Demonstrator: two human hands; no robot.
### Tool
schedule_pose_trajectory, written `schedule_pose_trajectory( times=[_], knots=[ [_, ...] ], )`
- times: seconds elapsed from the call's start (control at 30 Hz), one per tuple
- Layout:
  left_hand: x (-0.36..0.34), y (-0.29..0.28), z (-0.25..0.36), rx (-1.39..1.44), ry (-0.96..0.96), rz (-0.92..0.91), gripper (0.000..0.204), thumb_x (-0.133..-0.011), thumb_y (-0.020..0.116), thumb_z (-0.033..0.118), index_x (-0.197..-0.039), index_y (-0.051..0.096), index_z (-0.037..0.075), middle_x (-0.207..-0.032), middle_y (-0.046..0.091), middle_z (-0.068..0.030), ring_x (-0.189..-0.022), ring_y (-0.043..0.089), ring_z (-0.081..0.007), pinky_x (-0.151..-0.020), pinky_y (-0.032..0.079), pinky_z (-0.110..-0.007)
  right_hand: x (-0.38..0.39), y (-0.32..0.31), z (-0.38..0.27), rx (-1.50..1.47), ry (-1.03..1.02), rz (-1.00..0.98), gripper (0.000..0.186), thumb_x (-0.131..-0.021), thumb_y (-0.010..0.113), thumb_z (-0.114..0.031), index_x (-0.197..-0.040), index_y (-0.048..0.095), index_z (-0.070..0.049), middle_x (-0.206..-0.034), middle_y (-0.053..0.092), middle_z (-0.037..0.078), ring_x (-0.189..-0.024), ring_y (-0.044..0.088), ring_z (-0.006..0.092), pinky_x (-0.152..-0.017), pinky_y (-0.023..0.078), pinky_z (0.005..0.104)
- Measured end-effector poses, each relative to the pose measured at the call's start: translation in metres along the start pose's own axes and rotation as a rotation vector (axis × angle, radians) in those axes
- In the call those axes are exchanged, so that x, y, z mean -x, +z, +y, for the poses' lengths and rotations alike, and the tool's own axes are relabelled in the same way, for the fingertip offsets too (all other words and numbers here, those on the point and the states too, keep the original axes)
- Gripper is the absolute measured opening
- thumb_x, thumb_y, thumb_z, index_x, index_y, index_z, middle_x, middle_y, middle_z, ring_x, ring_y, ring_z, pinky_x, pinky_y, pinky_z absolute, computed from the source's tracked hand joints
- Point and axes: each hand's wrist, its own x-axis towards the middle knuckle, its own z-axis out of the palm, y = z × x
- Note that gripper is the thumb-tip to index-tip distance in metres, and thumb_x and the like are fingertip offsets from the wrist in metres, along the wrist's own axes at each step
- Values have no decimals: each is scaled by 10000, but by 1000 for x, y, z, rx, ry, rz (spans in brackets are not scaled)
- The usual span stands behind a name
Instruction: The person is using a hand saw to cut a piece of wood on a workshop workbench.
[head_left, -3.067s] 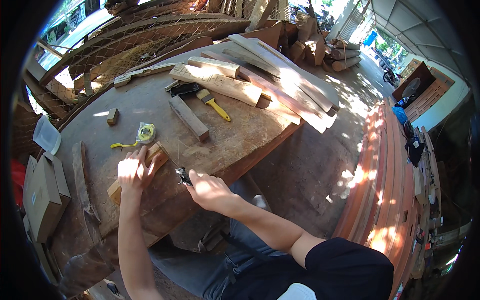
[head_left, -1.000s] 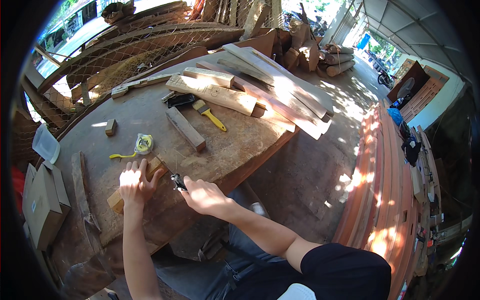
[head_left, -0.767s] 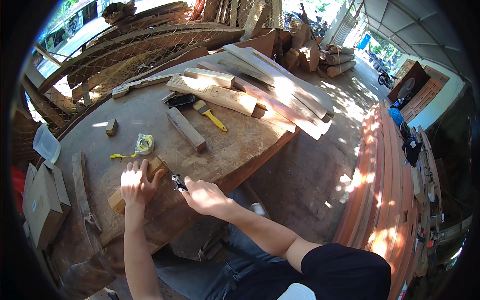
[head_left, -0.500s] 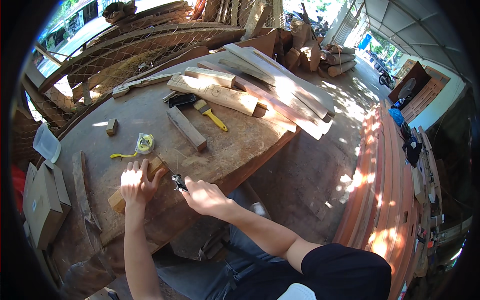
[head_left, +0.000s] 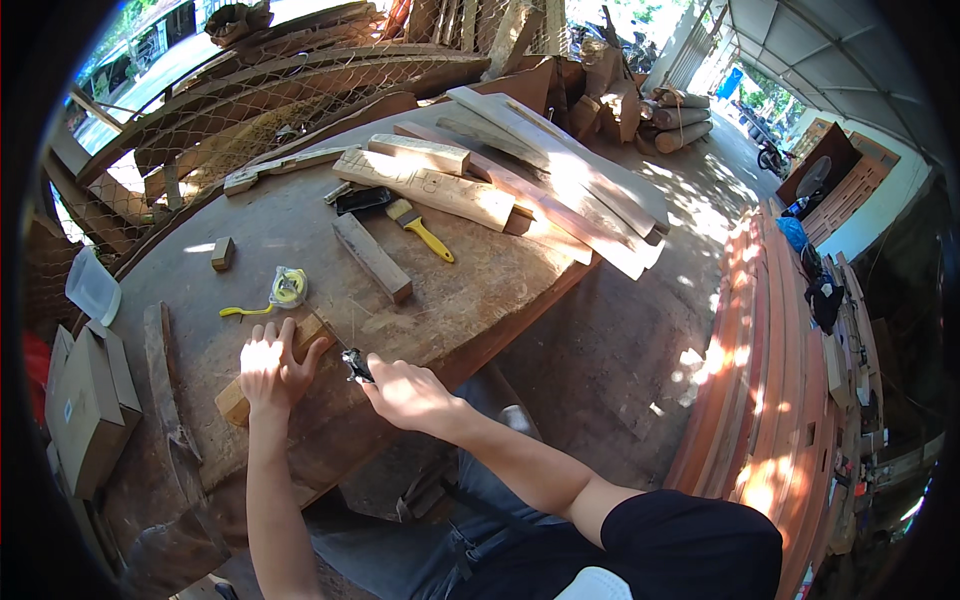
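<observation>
My left hand [head_left: 272, 368] presses down over a short wooden block [head_left: 232, 403] on the worktable [head_left: 205, 285], thumb toward the right and fingers across the top. Both ends of the block show past the hand. In my right hand [head_left: 405, 393] is the black handle of a small handsaw [head_left: 356, 366]. Its thin blade points away from me, beside the block's right end; whether it touches the wood I cannot tell. Just beyond my left fingers lies a yellow tape measure [head_left: 290, 287] with a yellow strap.
Farther back are a small wood cube [head_left: 222, 254], a wooden bar [head_left: 372, 258], a yellow-handled brush [head_left: 428, 238], a black tray [head_left: 364, 200] and stacked boards [head_left: 560, 165]. At left stand a cardboard box [head_left: 92, 410] and a clear plastic tub [head_left: 93, 287]. Long reddish planks [head_left: 745, 370] lie at right.
Hardly anything differs. My right hand and the saw have shifted very slightly; my left hand stays on the block.
</observation>
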Motion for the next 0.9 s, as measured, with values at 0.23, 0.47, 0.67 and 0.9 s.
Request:
schedule_pose_trajectory(
  times=[0.23,0.47,0.67,0.9],
  knots=[
    [-2,0,2,1,3,19,585,-924,752,538,-1121,714,-12,-993,704,-156,-931,663,-353,-836,549,-464,-3,-1,1,-2,1,-14,370,-1048,583,-290,-1214,574,41,-975,731,303,-936,723,494,-839,571,595],
    [-1,4,-3,-5,30,69,580,-906,764,554,-1111,733,13,-925,684,-135,-881,660,-331,-783,541,-443,-3,0,-10,-8,73,-92,377,-1051,575,-296,-1223,578,39,-997,733,314,-970,723,501,-871,568,596],
    [-4,0,3,15,-5,18,573,-916,765,534,-1114,722,-1,-997,725,-158,-905,684,-370,-839,558,-466,-1,1,-2,13,78,-55,367,-1052,577,-302,-1210,567,29,-1013,732,329,-986,723,504,-874,569,595],
    [-2,4,-6,0,33,102,564,-914,750,571,-1105,734,41,-912,688,-133,-873,661,-330,-770,544,-448,15,21,23,40,-76,119,374,-1059,579,-313,-1221,564,23,-915,720,273,-880,723,485,-803,576,585]
  ],
)
